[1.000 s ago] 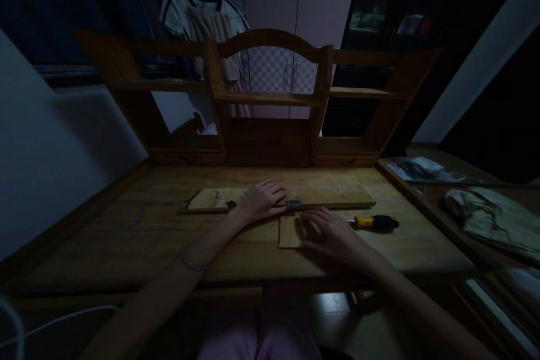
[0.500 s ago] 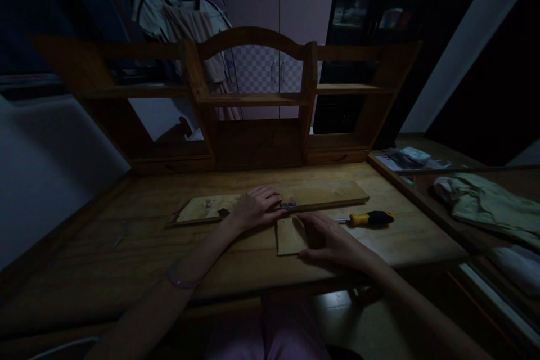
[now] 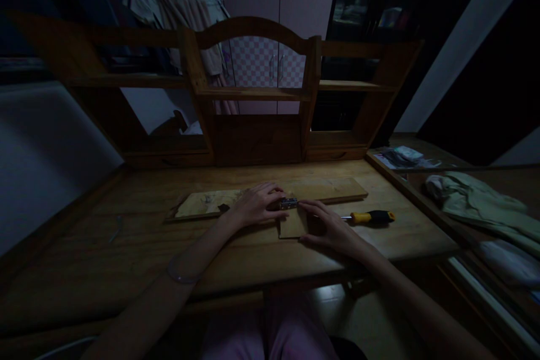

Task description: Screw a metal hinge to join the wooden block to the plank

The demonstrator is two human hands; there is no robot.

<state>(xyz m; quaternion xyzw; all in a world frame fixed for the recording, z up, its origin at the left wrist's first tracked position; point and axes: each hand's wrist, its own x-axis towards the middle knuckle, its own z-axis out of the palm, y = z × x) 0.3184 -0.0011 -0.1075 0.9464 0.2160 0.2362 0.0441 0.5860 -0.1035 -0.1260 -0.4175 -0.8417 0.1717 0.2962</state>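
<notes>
On the desk [image 3: 236, 267], a metal hinge [image 3: 289, 203] between two hands.
Left hand [image 3: 258, 206] lies over the long board [image 3: 333, 188], its grip unclear; right hand [image 3: 331, 228] spreads thumb and fingers across the small board [image 3: 292, 229], beside a screwdriver [image 3: 373, 217].

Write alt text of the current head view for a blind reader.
A person's left hand, on a long board, and right hand, on a short board, flank a small metal fitting at a wooden desk. A yellow-and-black screwdriver lies to the right; wooden shelving stands behind, in dim light.
</notes>
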